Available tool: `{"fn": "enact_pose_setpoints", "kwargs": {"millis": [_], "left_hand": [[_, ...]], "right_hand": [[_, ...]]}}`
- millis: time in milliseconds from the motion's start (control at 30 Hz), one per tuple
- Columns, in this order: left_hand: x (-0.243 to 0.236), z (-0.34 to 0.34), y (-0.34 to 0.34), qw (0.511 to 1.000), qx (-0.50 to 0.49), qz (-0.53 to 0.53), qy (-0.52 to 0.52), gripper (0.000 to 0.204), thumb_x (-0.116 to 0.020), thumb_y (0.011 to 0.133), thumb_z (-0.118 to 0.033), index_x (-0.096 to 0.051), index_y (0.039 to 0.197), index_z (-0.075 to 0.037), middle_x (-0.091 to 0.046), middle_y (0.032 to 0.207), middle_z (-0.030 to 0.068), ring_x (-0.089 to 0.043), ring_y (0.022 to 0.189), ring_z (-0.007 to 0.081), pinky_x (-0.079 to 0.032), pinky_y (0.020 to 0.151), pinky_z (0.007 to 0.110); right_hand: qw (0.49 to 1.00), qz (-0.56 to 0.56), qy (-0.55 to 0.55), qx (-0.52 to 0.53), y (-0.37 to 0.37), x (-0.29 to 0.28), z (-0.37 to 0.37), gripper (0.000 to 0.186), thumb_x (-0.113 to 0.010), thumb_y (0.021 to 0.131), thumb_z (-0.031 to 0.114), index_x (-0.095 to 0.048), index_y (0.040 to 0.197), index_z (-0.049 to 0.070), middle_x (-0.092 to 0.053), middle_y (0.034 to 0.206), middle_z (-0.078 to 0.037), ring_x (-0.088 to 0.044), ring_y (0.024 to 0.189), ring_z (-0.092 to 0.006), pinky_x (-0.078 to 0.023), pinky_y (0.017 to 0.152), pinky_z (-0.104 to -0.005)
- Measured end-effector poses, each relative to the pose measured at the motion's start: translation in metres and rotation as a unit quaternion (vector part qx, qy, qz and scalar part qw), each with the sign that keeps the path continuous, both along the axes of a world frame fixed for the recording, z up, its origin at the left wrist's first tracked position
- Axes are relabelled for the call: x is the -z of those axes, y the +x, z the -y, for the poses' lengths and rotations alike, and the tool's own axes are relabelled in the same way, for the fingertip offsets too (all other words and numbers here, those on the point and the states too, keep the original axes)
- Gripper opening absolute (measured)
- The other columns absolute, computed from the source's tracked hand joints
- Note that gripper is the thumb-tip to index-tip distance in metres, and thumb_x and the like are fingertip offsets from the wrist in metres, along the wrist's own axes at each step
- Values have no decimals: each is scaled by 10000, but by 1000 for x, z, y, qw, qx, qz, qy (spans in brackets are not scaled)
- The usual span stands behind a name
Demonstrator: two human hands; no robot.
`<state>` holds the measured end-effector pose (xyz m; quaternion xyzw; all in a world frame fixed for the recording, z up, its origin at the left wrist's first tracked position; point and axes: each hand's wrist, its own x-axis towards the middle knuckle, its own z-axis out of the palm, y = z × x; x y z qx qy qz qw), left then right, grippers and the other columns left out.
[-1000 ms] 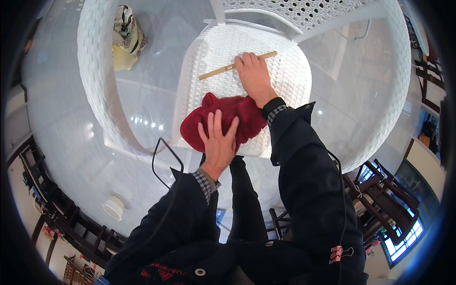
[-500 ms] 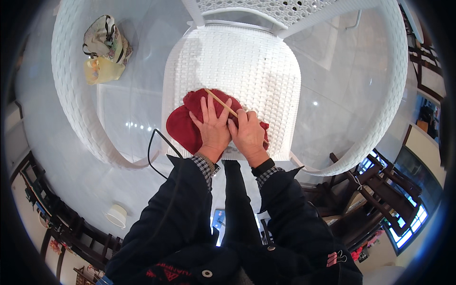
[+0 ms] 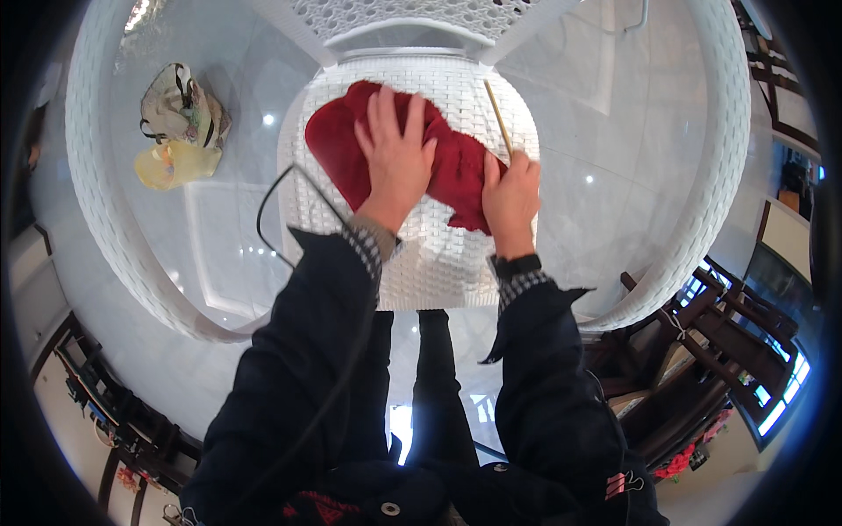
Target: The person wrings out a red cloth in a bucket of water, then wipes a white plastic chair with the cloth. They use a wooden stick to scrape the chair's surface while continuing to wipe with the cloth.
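Note:
A dark red, fuzzy-edged cloth piece lies spread across the woven white chair seat. Its exact kind I cannot make out. My left hand rests on its left half with fingers spread, slightly blurred. At the cloth's right edge, my right hand is closed around a thin wooden stick, which points up and away toward the backrest. The right thumb and fingers touch the cloth's edge there; whether they also pinch the cloth is hidden.
White woven armrests curve round both sides of the seat. A black cable loops beside my left sleeve. On the floor at left are a patterned bag and a yellow bag. Dark wooden chairs are stacked at right.
The cloth has been spread out wider and lies farther up the seat. My right hand has moved right with the stick, which no longer crosses the cloth. My view has shifted slightly.

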<state>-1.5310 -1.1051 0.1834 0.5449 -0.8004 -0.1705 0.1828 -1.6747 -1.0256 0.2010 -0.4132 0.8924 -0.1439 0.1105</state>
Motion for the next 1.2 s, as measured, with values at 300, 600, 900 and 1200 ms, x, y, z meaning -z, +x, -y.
{"fn": "enact_pose_setpoints", "kwargs": {"millis": [300,600,900,1200], "left_hand": [[17,-11,-6,996,-50,48,48,833,-704,830,-435,-365,1482,-41,-187,1574,276,-159,1468,450,-137,1076,753],[24,-8,5,997,19,71,-8,562,-696,763,-251,-556,1281,-82,-403,1468,200,-350,1394,379,-290,994,713],[21,-70,84,980,-100,170,-5,526,-666,728,-240,-535,1222,-116,-414,1436,142,-354,1375,351,-292,960,722],[30,-73,87,983,-114,142,-10,578,-620,735,-251,-519,1283,-96,-398,1470,120,-333,1393,337,-239,1018,721]], "right_hand": [[996,61,-57,-36,45,22,-48,264,-612,948,280,-565,1095,66,-584,955,-132,-592,876,-347,-506,677,-473],[997,55,45,11,-1,15,-48,237,-564,988,292,-567,965,57,-596,946,-143,-598,838,-348,-483,658,-473],[908,267,-316,69,-26,-60,-23,391,-407,1073,294,-638,1119,-17,-548,877,-31,-497,747,-129,-448,658,-314],[854,398,-335,31,0,-50,28,295,-498,1048,175,-597,1221,-44,-597,949,-78,-616,726,-127,-510,661,-258]]}}
